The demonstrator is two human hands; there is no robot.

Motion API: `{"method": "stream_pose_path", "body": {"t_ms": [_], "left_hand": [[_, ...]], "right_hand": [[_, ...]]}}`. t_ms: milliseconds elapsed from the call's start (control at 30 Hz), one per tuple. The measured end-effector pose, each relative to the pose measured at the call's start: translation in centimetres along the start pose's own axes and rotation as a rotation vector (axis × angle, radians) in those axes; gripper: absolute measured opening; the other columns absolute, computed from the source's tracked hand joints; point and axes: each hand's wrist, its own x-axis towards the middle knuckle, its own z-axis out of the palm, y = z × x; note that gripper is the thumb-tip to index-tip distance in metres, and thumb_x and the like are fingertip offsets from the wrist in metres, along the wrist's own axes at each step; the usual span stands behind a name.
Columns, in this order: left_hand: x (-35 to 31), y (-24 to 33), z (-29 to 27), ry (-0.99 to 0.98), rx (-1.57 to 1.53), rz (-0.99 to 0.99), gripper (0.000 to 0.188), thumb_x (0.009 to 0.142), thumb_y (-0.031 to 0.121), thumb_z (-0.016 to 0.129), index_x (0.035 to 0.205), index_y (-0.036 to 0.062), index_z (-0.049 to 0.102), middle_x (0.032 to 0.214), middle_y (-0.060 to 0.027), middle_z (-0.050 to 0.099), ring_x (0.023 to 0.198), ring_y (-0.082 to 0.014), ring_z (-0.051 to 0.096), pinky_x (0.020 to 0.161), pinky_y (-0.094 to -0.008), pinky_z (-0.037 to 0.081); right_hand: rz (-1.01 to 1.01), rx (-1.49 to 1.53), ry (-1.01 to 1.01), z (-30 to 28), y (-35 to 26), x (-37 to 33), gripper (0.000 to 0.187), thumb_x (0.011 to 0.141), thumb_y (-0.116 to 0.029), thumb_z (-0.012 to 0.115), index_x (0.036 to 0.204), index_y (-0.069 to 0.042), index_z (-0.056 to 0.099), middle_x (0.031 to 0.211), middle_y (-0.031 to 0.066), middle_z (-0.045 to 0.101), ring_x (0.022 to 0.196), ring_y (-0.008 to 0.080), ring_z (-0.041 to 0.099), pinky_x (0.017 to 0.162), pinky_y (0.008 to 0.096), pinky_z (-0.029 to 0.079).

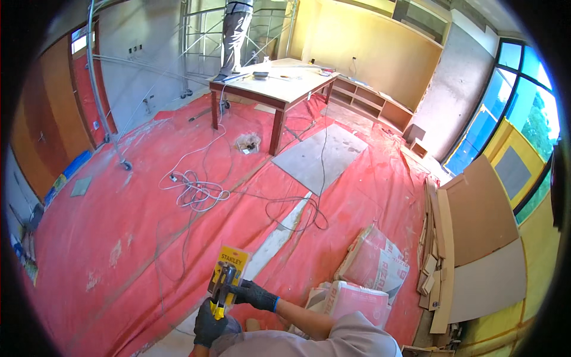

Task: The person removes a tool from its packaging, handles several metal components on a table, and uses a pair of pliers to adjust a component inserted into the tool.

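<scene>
In front of me is a yellow carded package [235,257] with a dark hand tool [223,284] on it, yellow at its lower end; its exact kind is hard to tell. My left hand [209,324], in a dark glove, is closed around the lower end of the package. My right hand [254,294], in a dark glove with a blue cuff, grips its right side, with the fingers partly against the tool. Both hands hold the package tilted above the red floor covering [119,262].
Pink-and-white paper sacks [360,297] lie right of my arm, with wood strips [441,256] and boards [482,208] beyond. Loose cables [193,191] and a grey panel [321,156] lie ahead. A person [236,35] stands by a large table [285,89] and scaffolding [95,71].
</scene>
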Motion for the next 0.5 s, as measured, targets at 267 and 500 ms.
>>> {"method": "stream_pose_path", "body": {"t_ms": [267,500], "left_hand": [[20.7,-2.9,-1.0,-0.195,-0.058,-0.015,0.057,0.070,0.020,0.075,0.121,0.0060,0.052,0.103,-0.0170,0.064,0.098,-0.0344,0.064,0.083,-0.0449,0.051],[44.5,2.3,0.6,-0.561,0.019,0.076,0.059,0.070,0.027,0.074,0.120,0.0030,0.053,0.105,-0.0204,0.065,0.099,-0.0367,0.064,0.081,-0.0449,0.052]], "right_hand": [[-0.007,-1.040,0.277,-14.0,-2.5,8.8,0.061,0.099,-0.040,0.055,0.145,-0.003,0.042,0.135,0.0161,0.058,0.119,0.0271,0.059,0.099,0.0384,0.048],[0.877,-1.129,0.628,-33.3,12.8,1.7,0.057,0.094,-0.049,0.053,0.134,-0.008,0.056,0.131,0.0154,0.061,0.122,0.0287,0.058,0.102,0.0424,0.046]]}}
